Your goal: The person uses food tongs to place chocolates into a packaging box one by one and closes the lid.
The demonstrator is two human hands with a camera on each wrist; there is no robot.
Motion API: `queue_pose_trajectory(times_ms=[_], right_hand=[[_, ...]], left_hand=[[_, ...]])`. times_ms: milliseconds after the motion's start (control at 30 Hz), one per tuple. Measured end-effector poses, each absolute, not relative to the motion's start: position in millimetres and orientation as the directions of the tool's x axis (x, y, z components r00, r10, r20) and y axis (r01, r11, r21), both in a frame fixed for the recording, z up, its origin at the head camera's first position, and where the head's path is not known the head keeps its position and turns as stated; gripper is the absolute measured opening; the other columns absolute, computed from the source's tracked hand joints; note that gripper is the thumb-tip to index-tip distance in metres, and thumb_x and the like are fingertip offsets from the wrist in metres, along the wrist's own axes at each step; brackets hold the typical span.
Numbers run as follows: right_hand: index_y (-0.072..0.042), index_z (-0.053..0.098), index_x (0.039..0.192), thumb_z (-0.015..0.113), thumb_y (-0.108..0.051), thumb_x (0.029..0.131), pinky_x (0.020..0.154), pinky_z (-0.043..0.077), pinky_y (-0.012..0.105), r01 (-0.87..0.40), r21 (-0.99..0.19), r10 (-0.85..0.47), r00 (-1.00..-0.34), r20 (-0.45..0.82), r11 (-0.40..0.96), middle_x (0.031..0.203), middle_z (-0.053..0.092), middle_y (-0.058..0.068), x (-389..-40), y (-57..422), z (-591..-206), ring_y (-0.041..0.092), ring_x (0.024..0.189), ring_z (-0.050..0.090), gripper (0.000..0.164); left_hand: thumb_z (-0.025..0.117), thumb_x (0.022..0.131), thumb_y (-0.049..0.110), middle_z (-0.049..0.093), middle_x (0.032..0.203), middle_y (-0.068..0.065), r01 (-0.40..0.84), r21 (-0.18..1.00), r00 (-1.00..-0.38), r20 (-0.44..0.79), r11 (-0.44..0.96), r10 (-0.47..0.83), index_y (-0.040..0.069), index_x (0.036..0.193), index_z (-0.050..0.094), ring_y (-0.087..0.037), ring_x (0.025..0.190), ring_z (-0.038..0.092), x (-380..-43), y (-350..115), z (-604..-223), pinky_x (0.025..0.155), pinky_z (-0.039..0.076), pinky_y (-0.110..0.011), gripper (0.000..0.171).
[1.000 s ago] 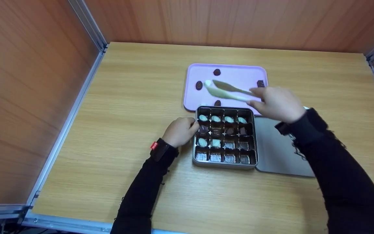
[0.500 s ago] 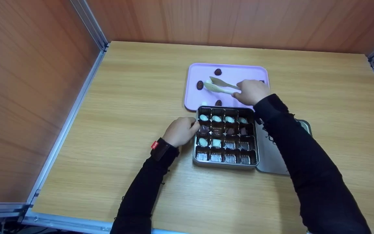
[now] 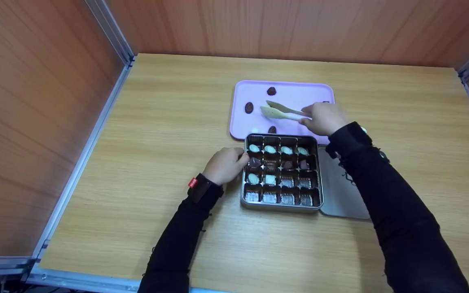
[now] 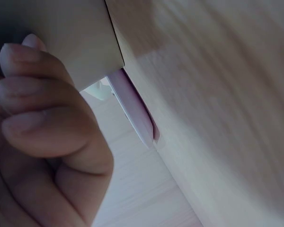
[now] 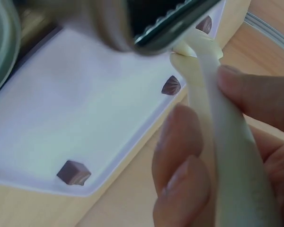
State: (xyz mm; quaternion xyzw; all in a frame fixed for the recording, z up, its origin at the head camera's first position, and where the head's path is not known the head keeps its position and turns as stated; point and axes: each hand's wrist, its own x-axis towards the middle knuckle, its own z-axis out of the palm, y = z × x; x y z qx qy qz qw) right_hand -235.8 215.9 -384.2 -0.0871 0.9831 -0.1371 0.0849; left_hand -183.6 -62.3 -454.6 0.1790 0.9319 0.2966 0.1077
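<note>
In the head view, my left hand (image 3: 225, 165) grips the left wall of a metal tin (image 3: 282, 208), thumb at the rim. Its fingers curl against the tin's side in the left wrist view. Divided compartments hold pale green and dark chocolates; silvery bottoms show in the front ones. My right hand (image 3: 325, 118) holds pale green tongs (image 3: 281, 115) above a lilac tray (image 3: 238, 87). Whether a chocolate sits between the tong tips, I cannot tell. Dark chocolates (image 3: 249, 108) lie spread on the tray, and a pale one (image 3: 255, 130) sits near its front edge.
A flat grey lid (image 3: 342, 191) lies right of the tin, partly under my right sleeve (image 3: 397, 199). The tray stands directly behind the tin. Wood-grain panels (image 3: 47, 122) enclose the left and back of the table (image 3: 157, 122).
My right hand has moved left over the tray with the tongs, then slightly back right. The pale spot at the tong tips no longer shows. My left hand and the tin stay put.
</note>
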Motion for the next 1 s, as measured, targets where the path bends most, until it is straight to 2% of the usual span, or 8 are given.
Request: queue_pose_trajectory(times_ms=[167, 367, 500, 667, 933, 1000], right_hand=[[-0.005, 0.063, 0.128, 0.061, -0.027, 0.094, 0.063, 0.040, 0.038, -0.162, -0.308, -0.205, -0.973, -0.111, 0.937, 0.105, 0.070, 0.020, -218, 230, -377, 0.028, 0.074, 0.055, 0.041], [-0.006, 0.065, 0.126, 0.064, -0.026, 0.092, 0.058, 0.040, 0.040, -0.261, -0.262, -0.268, -0.963, 0.010, 0.929, 0.102, 0.072, 0.018, -182, 247, -367, 0.026, 0.070, 0.058, 0.039], [-0.007, 0.066, 0.124, 0.065, -0.023, 0.092, 0.052, 0.036, 0.032, -0.316, -0.265, -0.312, -0.948, 0.057, 0.911, 0.088, 0.071, 0.013, -155, 254, -362, 0.019, 0.059, 0.051, 0.036], [-0.008, 0.069, 0.121, 0.067, -0.022, 0.091, 0.045, 0.034, 0.024, -0.383, -0.272, -0.381, -0.922, 0.063, 0.883, 0.074, 0.063, 0.003, -123, 260, -360, 0.009, 0.051, 0.042, 0.033], [-0.012, 0.071, 0.119, 0.071, -0.024, 0.088, 0.047, 0.033, 0.020, -0.446, -0.221, -0.449, -0.893, 0.039, 0.867, 0.090, 0.073, 0.002, -88, 270, -354, 0.003, 0.056, 0.042, 0.032], [-0.014, 0.071, 0.118, 0.072, -0.024, 0.088, 0.047, 0.032, 0.020, -0.455, -0.200, -0.458, -0.888, 0.033, 0.868, 0.089, 0.072, 0.001, -83, 271, -353, 0.002, 0.054, 0.040, 0.033]], left_hand=[[0.043, 0.099, 0.029, 0.042, 0.060, 0.004, 0.264, 0.598, -0.915, -0.092, 0.757, 0.392, 0.018, 0.068, 0.049, -0.016, 0.059, 0.048, -185, -62, -455, 0.064, 0.041, -0.031, 0.033], [0.045, 0.098, 0.027, 0.041, 0.060, 0.004, 0.275, 0.592, -0.918, -0.072, 0.757, 0.390, 0.018, 0.066, 0.046, -0.016, 0.059, 0.047, -186, -64, -457, 0.061, 0.038, -0.030, 0.034], [0.045, 0.099, 0.028, 0.039, 0.060, 0.004, 0.270, 0.592, -0.919, -0.076, 0.760, 0.386, 0.018, 0.066, 0.046, -0.016, 0.058, 0.045, -187, -65, -458, 0.059, 0.037, -0.030, 0.034], [0.044, 0.099, 0.029, 0.041, 0.060, 0.004, 0.263, 0.588, -0.919, -0.088, 0.765, 0.384, 0.018, 0.067, 0.046, -0.017, 0.059, 0.047, -188, -65, -457, 0.060, 0.038, -0.030, 0.034], [0.044, 0.099, 0.030, 0.044, 0.061, 0.003, 0.257, 0.593, -0.921, -0.087, 0.763, 0.379, 0.018, 0.069, 0.049, -0.018, 0.060, 0.050, -189, -64, -456, 0.064, 0.042, -0.032, 0.033], [0.045, 0.099, 0.029, 0.044, 0.061, 0.003, 0.256, 0.596, -0.921, -0.089, 0.761, 0.379, 0.017, 0.069, 0.049, -0.017, 0.060, 0.049, -189, -64, -456, 0.064, 0.042, -0.032, 0.033]])
